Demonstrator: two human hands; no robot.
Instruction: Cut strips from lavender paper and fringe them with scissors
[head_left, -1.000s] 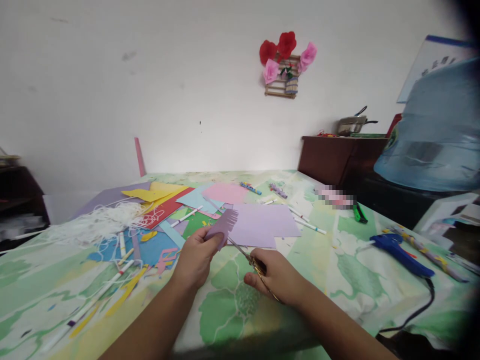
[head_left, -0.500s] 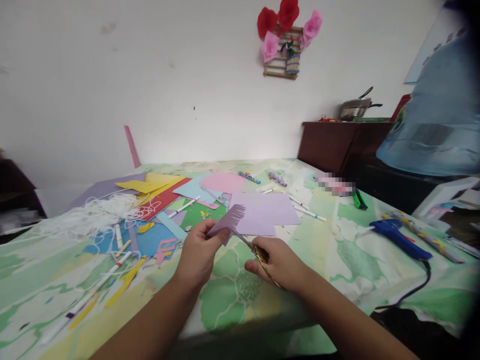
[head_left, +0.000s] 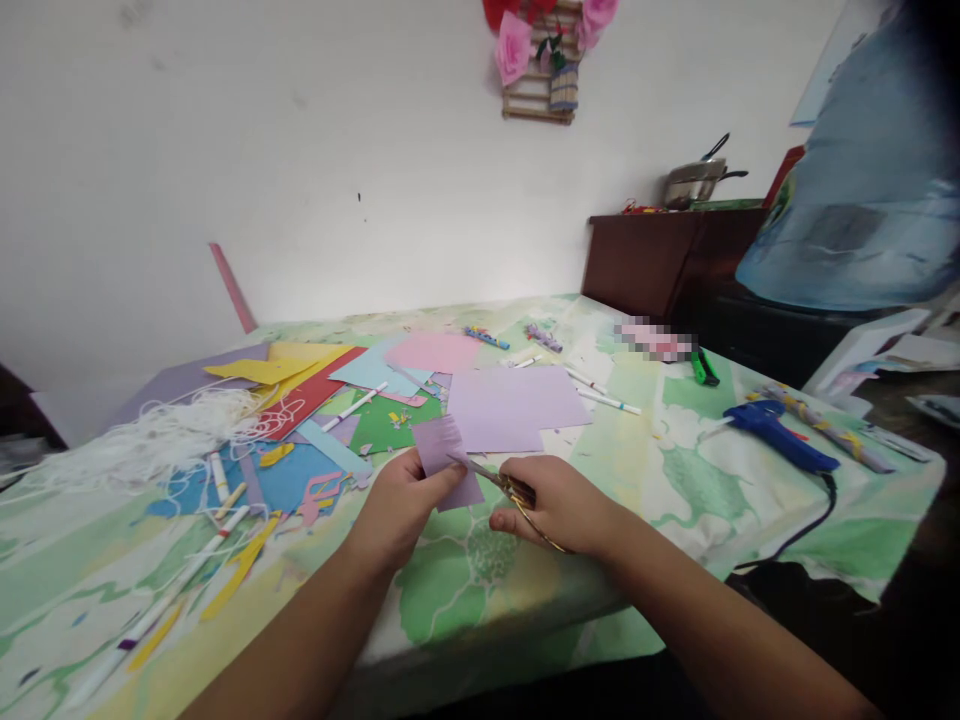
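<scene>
Between the thumb and fingers of my left hand point(head_left: 397, 505) is a small piece of purple paper point(head_left: 440, 445) with a row of slits along one edge. My right hand point(head_left: 559, 505) is closed around the handles of a pair of gold-handled scissors point(head_left: 517, 490). The blades point left and their tips meet the right edge of the paper, near my left thumb. Behind both hands lies a larger sheet of lilac paper point(head_left: 510, 410) with a corner cut away.
Left are tangled white string point(head_left: 180, 430), yellow paper point(head_left: 274, 368), blue paper point(head_left: 184, 492), a green sheet point(head_left: 394, 420), markers and scraps. Right lie a blue glue gun point(head_left: 780, 437) with a cord and a green cutter point(head_left: 703, 367). A water bottle point(head_left: 847, 220) stands beyond the table's right edge.
The purple paper has turned in my left hand, from slanting to more upright, with more of its lower part showing below my thumb. My head view has shifted slightly right and down.
</scene>
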